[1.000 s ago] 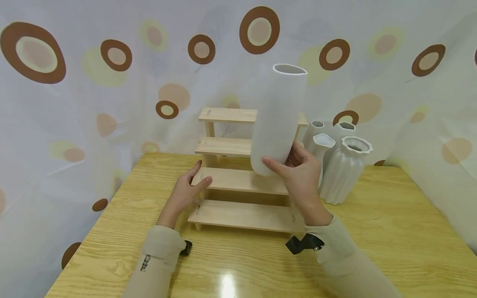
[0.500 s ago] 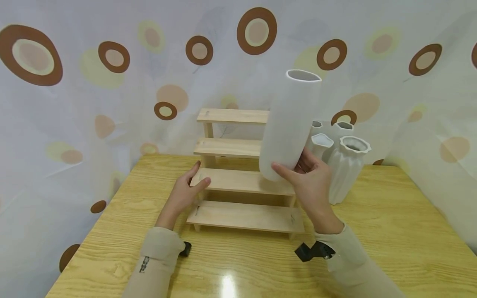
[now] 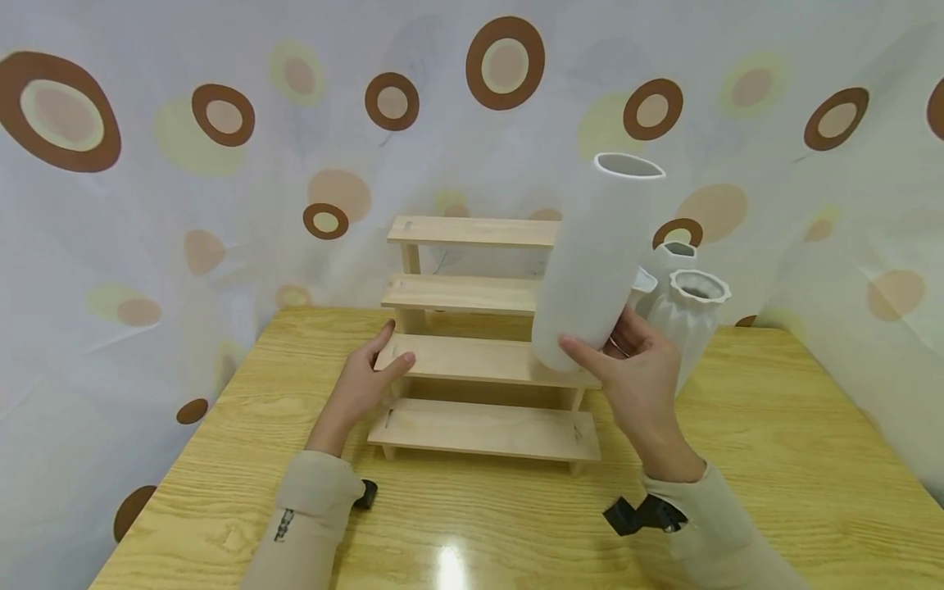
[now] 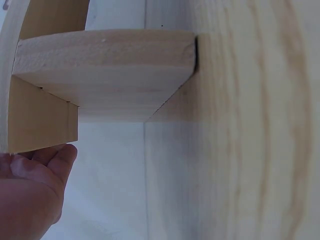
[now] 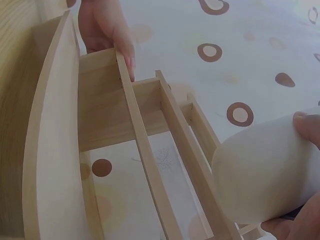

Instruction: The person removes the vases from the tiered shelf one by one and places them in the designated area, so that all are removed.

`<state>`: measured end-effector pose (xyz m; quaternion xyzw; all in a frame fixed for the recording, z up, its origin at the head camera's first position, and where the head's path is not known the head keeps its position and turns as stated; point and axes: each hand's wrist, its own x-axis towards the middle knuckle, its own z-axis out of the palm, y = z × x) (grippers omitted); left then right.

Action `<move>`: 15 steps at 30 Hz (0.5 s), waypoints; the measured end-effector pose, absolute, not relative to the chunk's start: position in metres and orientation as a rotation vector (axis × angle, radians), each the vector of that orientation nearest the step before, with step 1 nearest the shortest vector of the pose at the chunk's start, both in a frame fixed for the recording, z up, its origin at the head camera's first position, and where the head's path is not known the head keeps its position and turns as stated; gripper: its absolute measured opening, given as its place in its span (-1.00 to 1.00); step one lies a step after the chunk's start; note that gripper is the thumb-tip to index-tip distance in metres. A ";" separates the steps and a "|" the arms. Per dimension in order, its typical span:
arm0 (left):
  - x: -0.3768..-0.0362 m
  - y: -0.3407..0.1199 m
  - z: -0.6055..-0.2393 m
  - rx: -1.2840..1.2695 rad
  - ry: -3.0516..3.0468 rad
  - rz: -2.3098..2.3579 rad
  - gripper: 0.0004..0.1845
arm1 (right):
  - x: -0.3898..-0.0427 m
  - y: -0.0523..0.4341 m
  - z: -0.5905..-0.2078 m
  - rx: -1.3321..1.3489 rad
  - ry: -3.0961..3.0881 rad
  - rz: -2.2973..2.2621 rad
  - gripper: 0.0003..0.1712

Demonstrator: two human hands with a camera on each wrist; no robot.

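My right hand point(image 3: 640, 377) grips a tall white vase point(image 3: 593, 262) near its base, thumb on the front. The vase leans to the right, its mouth up, held in front of the right part of a wooden tiered shelf point(image 3: 472, 358). Its rounded bottom shows in the right wrist view. With my left hand point(image 3: 363, 378) I hold the left end of the shelf's second step from the bottom. The thumb lies over the board in the head view, and fingers show at the wood's edge in the left wrist view.
Behind my right hand, a ribbed white vase point(image 3: 689, 319) and other white vases point(image 3: 674, 256) stand on the wooden table point(image 3: 796, 459), partly hidden. A white patterned cloth point(image 3: 243, 180) hangs behind the table.
My right hand has carried the tall vase to the right and slightly down, covering more of the standing vases. My left hand keeps its place on the shelf.
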<state>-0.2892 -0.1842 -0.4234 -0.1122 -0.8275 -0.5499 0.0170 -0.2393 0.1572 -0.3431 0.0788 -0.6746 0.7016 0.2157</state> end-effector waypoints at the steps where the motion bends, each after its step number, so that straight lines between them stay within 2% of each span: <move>1: -0.289 -0.184 -0.424 -0.350 -2.571 -1.710 -0.09 | -0.239 0.159 -0.344 0.220 -1.866 1.951 -0.22; 15: -0.289 -0.184 -0.423 -0.361 -2.564 -1.712 -0.09 | -0.229 0.173 -0.346 0.206 -1.816 1.942 -0.23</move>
